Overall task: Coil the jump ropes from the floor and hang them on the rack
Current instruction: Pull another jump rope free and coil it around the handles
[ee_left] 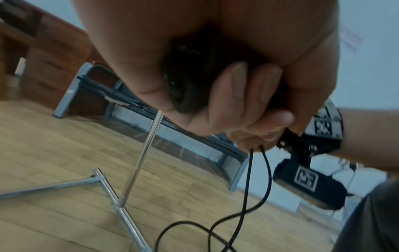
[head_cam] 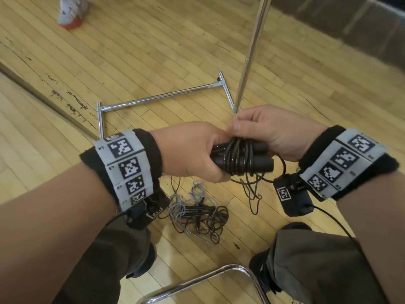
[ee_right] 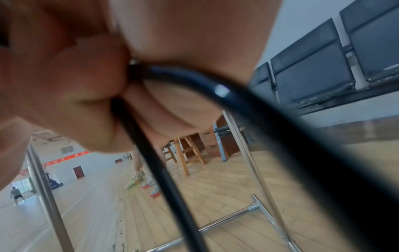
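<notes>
Left hand (head_cam: 192, 150): grip closed round the black handles (head_cam: 247, 160) of a black jump rope (head_cam: 237, 154), cord wound about them. Right hand (head_cam: 267, 132): fingers pinch the cord at the top of the bundle; the right wrist view confirms cord (ee_right: 164, 170) pressed between fingertips (ee_right: 90, 80). Loose cord hangs below the bundle, held above the floor in front of the knees. A tangle of grey and black ropes (head_cam: 197, 213) lies on the wooden floor (head_cam: 109, 51), near the chrome rack (head_cam: 166, 96) base. Wristbands carry square coded markers; no legible brand. Only the right wrist view shows a red wall banner (ee_right: 66, 157), characters unreadable, and a distant person (ee_right: 16, 194). Only the left wrist view shows a bench (ee_left: 151, 117).
</notes>
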`<state>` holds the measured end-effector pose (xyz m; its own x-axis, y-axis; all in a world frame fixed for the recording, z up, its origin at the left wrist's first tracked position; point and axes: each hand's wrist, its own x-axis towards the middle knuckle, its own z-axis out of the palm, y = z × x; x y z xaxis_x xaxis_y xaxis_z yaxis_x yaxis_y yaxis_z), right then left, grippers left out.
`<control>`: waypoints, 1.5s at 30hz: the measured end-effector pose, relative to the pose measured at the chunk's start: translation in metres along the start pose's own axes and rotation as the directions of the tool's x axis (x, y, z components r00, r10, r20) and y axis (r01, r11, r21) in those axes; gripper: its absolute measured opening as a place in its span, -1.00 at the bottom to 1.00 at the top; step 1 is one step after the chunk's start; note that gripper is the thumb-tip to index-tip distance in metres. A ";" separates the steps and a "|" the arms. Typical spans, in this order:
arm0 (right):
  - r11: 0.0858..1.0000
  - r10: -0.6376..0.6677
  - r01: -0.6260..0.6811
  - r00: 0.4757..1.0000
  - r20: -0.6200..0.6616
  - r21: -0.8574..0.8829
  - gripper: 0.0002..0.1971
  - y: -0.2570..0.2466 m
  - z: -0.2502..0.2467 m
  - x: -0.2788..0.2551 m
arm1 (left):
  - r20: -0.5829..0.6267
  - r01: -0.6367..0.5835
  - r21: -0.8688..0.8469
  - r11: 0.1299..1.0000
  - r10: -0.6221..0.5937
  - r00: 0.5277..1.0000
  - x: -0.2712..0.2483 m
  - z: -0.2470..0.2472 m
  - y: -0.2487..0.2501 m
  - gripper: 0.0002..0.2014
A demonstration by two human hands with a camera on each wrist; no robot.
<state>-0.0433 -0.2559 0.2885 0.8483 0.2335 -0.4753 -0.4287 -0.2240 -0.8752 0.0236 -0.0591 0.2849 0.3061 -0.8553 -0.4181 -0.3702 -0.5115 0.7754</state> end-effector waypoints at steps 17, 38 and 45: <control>0.584 -0.058 -0.033 0.995 -0.082 -0.811 -0.81 -0.003 0.035 0.006 | -0.390 0.545 -0.052 0.837 -0.520 0.760 0.020 -0.011 -0.014 -0.90; 0.872 0.137 -0.045 0.978 0.157 -0.487 -0.49 0.016 -0.006 -0.007 | -0.075 0.090 0.591 0.802 -0.057 0.996 0.019 0.015 0.000 -0.76; 0.992 -0.055 0.023 0.964 -0.261 -0.125 -0.70 0.023 -0.015 0.005 | -0.695 0.361 0.319 0.876 -0.043 0.718 0.014 -0.014 -0.022 -0.29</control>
<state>-0.0443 -0.2737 0.2669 0.9221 -0.0091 -0.3867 -0.3672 -0.3355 -0.8675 0.0480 -0.0587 0.2689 0.8452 -0.5344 -0.0042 -0.4936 -0.7836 0.3772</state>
